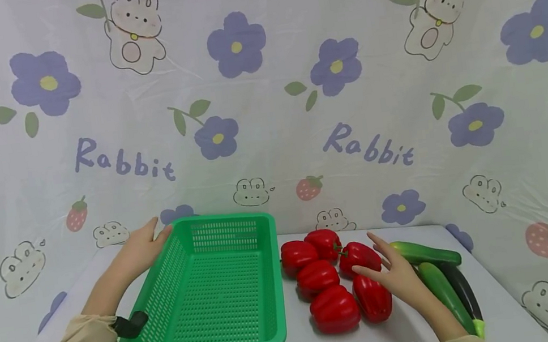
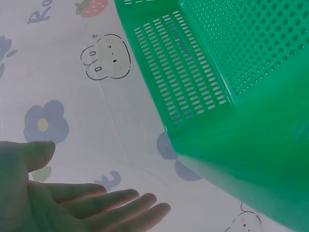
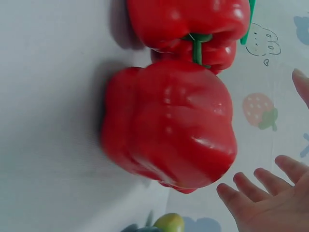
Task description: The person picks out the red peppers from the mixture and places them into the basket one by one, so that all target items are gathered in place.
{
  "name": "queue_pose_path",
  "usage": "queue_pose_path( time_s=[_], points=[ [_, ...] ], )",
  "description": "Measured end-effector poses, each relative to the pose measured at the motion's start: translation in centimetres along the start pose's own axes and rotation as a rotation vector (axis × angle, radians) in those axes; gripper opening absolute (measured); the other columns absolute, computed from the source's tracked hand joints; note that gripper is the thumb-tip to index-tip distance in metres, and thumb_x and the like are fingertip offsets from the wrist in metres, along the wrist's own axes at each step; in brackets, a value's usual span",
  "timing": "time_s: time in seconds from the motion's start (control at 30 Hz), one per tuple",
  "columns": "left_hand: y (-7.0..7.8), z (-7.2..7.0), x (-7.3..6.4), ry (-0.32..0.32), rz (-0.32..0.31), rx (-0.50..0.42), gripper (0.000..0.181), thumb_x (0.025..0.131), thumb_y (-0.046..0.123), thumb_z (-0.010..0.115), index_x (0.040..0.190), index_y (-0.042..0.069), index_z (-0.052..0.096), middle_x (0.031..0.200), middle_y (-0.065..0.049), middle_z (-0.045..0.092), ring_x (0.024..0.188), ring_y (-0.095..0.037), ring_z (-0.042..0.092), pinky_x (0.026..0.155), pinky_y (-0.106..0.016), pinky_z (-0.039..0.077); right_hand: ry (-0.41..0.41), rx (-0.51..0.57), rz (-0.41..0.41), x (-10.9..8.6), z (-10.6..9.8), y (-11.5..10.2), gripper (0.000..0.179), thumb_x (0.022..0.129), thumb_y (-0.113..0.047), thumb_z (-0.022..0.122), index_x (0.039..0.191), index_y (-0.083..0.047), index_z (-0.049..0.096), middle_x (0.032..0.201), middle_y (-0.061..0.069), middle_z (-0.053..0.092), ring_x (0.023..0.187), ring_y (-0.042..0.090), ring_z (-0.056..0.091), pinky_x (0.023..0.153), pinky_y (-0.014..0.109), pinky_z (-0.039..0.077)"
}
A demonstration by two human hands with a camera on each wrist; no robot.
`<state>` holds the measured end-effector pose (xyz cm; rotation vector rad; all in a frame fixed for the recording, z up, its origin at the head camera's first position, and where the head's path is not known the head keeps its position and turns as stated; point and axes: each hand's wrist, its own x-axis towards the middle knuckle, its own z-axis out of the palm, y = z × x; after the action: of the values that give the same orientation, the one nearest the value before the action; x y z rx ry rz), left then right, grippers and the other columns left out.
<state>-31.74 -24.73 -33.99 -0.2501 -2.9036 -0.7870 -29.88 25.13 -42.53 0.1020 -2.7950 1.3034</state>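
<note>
My left hand [image 1: 144, 248] is beside the far left corner of a green plastic basket [image 1: 276, 285], its fingers straight and holding nothing. In the left wrist view the same hand [image 2: 82, 205] has its palm and thumb spread apart from the basket's wall [image 2: 178, 72]. My right hand [image 1: 398, 274] reaches over the right side of a group of red bell peppers [image 1: 334, 309], fingers extended and spread. A large red bell pepper [image 3: 169, 125] fills the middle of the right wrist view, with the open right hand [image 3: 270, 198] beside it and nothing in its grasp.
Right of the right hand lie two long green vegetables like zucchini [image 1: 433, 254] and a long dark eggplant [image 1: 462, 287]. The white table [image 1: 495, 303] ends at a rabbit-and-flower printed cloth [image 1: 266, 109] behind. The peppers sit close to the basket's right wall.
</note>
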Motion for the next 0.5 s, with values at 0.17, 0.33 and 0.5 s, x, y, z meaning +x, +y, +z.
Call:
queue_pose_path(
  time_s=[0.17, 0.33, 0.5],
  points=[
    [-0.7, -0.3, -0.6, 0.023, 0.03, -0.023, 0.068, 0.106, 0.038, 0.035, 0.145, -0.017, 0.026, 0.142, -0.042, 0.036, 0.128, -0.056, 0.043, 0.103, -0.064, 0.04, 0.025, 0.015, 0.022, -0.6, 0.2, 0.6, 0.096, 0.081, -0.047, 0.075, 0.156, -0.022, 0.021, 0.159, 0.019, 0.028, 0.145, 0.04, 0.028, 0.113, 0.055, 0.032],
    [-1.6, -0.4, -1.2, 0.041, 0.044, -0.02, 0.066, 0.106, 0.038, 0.037, 0.142, -0.016, 0.034, 0.136, -0.041, 0.046, 0.121, -0.054, 0.051, 0.094, -0.06, 0.049, 0.035, 0.024, 0.045, -1.2, 0.4, 1.1, 0.097, 0.081, -0.046, 0.076, 0.156, -0.024, 0.02, 0.159, 0.019, 0.027, 0.145, 0.04, 0.029, 0.112, 0.054, 0.033],
    [-2.5, -0.7, -1.8, 0.035, 0.033, -0.078, 0.063, 0.105, 0.035, 0.041, 0.139, -0.018, 0.036, 0.131, -0.041, 0.05, 0.103, -0.045, 0.066, 0.078, -0.044, 0.059, 0.039, 0.025, 0.057, -1.9, 0.5, 1.4, 0.097, 0.081, -0.045, 0.076, 0.156, -0.023, 0.02, 0.159, 0.019, 0.026, 0.145, 0.04, 0.029, 0.112, 0.055, 0.033]
  ],
)
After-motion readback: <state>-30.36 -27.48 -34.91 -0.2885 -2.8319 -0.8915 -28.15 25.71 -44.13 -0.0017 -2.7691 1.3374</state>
